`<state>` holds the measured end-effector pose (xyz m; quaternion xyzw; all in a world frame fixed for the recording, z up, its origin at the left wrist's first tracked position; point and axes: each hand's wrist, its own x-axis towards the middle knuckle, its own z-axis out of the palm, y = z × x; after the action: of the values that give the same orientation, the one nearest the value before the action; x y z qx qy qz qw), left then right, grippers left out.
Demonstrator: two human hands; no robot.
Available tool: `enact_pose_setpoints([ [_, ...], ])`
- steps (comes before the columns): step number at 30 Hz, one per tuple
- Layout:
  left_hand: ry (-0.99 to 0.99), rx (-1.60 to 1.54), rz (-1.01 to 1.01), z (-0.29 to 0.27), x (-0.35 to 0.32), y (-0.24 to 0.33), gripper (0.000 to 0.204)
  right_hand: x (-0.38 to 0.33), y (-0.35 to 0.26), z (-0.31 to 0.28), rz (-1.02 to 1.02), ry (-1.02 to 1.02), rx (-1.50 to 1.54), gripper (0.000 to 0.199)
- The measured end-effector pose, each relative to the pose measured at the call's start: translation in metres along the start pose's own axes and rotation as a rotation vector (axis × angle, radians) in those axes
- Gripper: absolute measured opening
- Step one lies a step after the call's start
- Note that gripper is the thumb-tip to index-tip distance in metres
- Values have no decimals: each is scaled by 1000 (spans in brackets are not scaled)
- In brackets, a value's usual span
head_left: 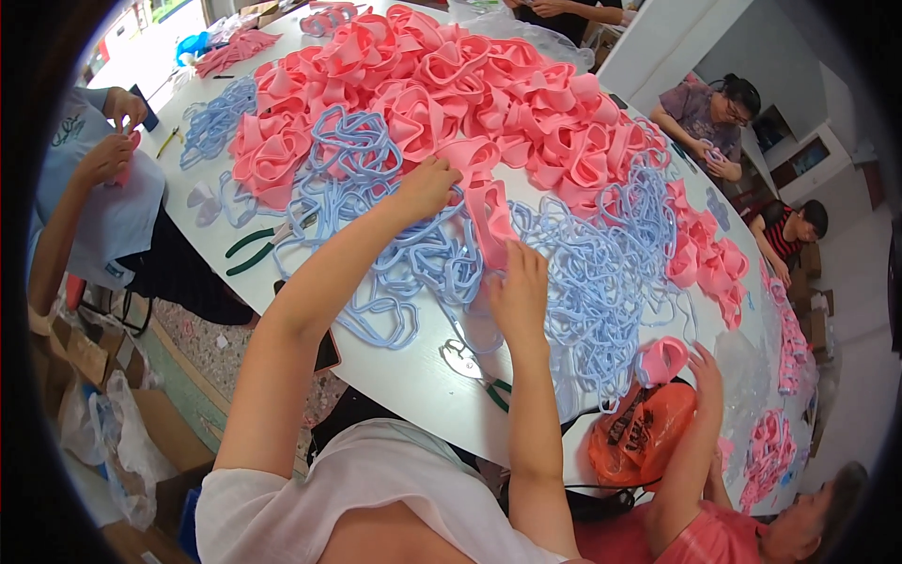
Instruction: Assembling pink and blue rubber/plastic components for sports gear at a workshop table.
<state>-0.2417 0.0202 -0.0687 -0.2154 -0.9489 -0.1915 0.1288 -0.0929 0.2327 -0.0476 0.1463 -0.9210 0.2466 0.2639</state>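
My left hand reaches far over the white table and grips the upper end of a pink band at the edge of a big heap of pink loops. Lower down, my right hand pinches the same band's lower end. Both hands hover over tangled light-blue cord loops spread across the table's middle.
Green-handled pliers lie left of my left arm; scissors lie near the table's front edge. A neighbour's hand holds a pink loop above an orange bag. Other people sit around the table. Cardboard boxes stand at lower left.
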Motion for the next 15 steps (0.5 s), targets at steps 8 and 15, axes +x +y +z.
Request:
enact_pose_setpoints([
  [8, -39, -92, 110, -27, 15, -28, 16, 27, 23, -4, 302, -23, 325, 25],
  [15, 280, -428, -148, -104, -12, -46, 26, 30, 11, -31, 371, 186, 1495, 23],
])
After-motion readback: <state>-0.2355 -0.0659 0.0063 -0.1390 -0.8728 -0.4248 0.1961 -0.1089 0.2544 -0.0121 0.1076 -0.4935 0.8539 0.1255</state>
